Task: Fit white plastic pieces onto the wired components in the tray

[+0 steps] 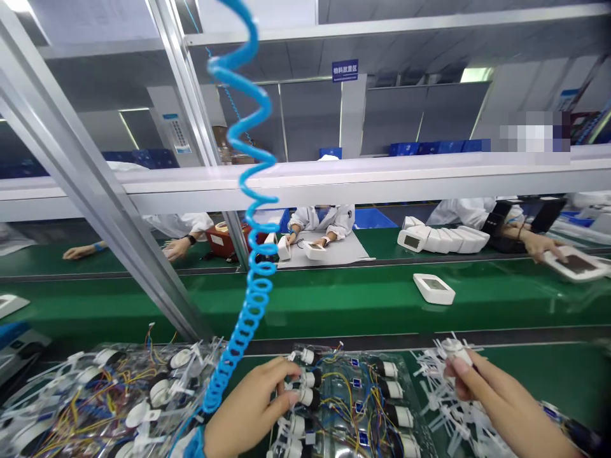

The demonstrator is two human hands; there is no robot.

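Coiled hose [260,267]: bright sky blue. Belt [334,302]: glossy green; counter [544,369] nearer me, darker green. Cylinders [396,416]: black bodies, white ends. Wires [376,394] among them: yellow, with some blue. Small boards [356,383]: deep blue, pale centres. Tray [341,423]: clear, colourless. Cable ties [470,420]: translucent white. Device [434,288] on belt: white casing, grey screen. Slanting post [102,184]: silver-grey. Coat [341,219] opposite: white. Box [224,242]: dull red, pale label. Overhead sign [345,70]: dark blue-violet, white characters.
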